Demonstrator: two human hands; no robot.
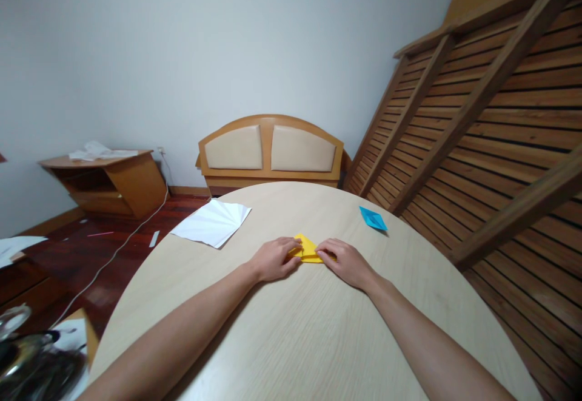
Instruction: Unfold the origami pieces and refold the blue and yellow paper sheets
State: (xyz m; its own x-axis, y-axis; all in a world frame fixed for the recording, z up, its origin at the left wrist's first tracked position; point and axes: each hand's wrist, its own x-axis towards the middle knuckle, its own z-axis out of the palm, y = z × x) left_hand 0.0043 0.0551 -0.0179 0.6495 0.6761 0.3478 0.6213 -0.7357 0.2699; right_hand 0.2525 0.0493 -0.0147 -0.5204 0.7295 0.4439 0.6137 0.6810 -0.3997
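Note:
A folded piece of yellow paper [309, 250] lies on the pale round table [291, 340], its middle showing between my hands and a pointed part rising at the back. My left hand [276, 259] grips its left side, fingers curled over the paper and thumb at the near edge. On the right side, my right hand [346, 261] holds the paper with bent fingers, the fingertips pressed on it. Both hands hide the paper's outer ends.
A creased white sheet [213, 222] lies at the table's left edge. Far right on the table is a folded blue paper [373, 219]. Beyond stand a headboard [268, 173], a slatted wooden frame [477, 116] leaning at right, and a low cabinet [136, 182] at left.

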